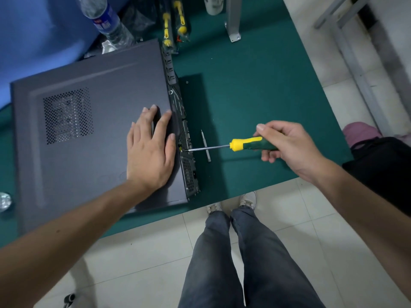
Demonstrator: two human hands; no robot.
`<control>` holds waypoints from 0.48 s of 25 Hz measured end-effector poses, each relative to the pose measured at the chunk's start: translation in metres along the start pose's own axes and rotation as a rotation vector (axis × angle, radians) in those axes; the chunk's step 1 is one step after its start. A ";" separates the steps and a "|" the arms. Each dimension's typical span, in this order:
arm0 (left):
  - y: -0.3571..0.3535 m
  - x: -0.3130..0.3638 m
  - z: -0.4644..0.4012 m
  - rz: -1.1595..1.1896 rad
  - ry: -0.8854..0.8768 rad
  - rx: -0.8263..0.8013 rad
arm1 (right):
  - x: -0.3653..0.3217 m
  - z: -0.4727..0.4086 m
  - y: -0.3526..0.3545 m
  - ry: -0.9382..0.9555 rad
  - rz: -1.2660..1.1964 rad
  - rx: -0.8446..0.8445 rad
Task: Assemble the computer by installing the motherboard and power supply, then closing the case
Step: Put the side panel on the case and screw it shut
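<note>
No legible text is present. The water bottle (106, 21) at 11 o'clock carries a blue label with red and white print, too blurred to read. No other markings can be made out.

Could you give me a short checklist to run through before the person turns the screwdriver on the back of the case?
1. Side panel lies flat over the case: ok.
2. Left hand rests open on the panel near its rear edge, steadying it: ok.
3. Right hand grips the screwdriver by its handle: ok.
4. Shaft points level at the rear of the case, tip at the panel edge: ok.
5. Tip seated in a screw head: cannot tell, too small to see.
6. Loose metal bit on the green mat lies under the shaft, apart from the hands: ok.
</note>
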State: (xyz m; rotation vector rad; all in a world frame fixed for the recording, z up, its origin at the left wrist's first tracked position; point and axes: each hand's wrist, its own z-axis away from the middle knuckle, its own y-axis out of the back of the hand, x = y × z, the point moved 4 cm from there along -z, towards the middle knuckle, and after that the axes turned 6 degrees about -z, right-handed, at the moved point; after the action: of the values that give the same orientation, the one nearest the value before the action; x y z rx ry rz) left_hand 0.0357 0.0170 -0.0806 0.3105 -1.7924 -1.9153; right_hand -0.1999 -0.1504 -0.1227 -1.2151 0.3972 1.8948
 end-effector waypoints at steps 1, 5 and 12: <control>-0.001 0.000 -0.001 -0.012 -0.006 0.019 | 0.001 0.001 0.001 -0.017 0.007 -0.029; -0.005 -0.001 0.000 -0.036 -0.014 0.075 | -0.002 0.006 0.004 -0.104 -0.082 -0.135; -0.005 -0.001 -0.002 -0.057 -0.011 0.096 | -0.011 -0.009 0.005 -0.182 -0.078 -0.120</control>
State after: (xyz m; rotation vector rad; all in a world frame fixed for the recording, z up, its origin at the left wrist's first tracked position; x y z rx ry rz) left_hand 0.0364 0.0163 -0.0857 0.3890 -1.9061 -1.8763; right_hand -0.1964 -0.1643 -0.1179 -1.1068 0.1381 1.9647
